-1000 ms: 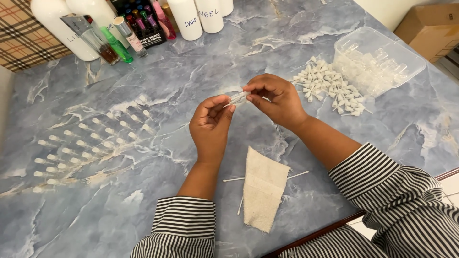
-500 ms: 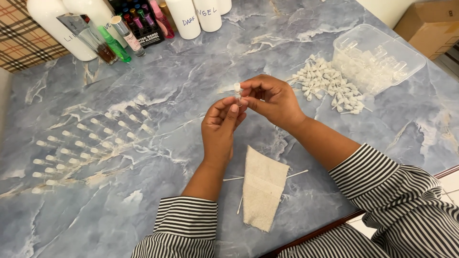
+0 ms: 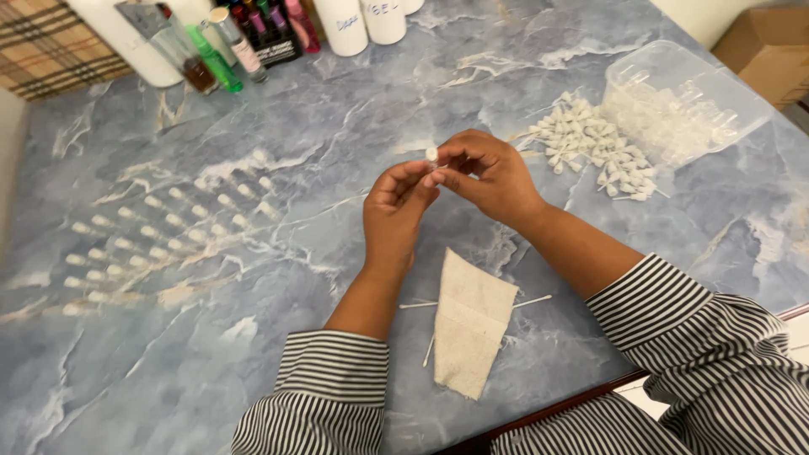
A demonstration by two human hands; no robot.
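— Looking down from the head camera, what do the hands have?

— Both meet above the middle of the marble-patterned table (image 3: 253,337). The right hand (image 3: 489,173) has thumb and forefinger closed together on a small vial (image 3: 431,155) with a white cap at its top end. The left hand (image 3: 394,206) has its fingertips pressed together against the same piece from below. So it sits pinched between the two hands, clear of the tabletop.

— How would it handle?

— Very light, I'd judge, and rigid, likely clear plastic or glass. Smooth and tiny, so slippery and easy to drop. A fingertip pinch on the body, with the other hand on the cap, looks the sensible hold.

— And around them?

— Rows of small capped vials (image 3: 168,232) stand well to the left, white tops in tidy lines. To the right lies a loose heap of white caps (image 3: 586,143), touching a clear plastic container (image 3: 683,105). Near the person lies a beige cloth (image 3: 470,324), soft and coarse-woven, over thin white sticks (image 3: 533,300). At the far edge stand white bottles (image 3: 341,25) and slim coloured bottles (image 3: 215,55). Striped sleeves (image 3: 333,392) cover both forearms.
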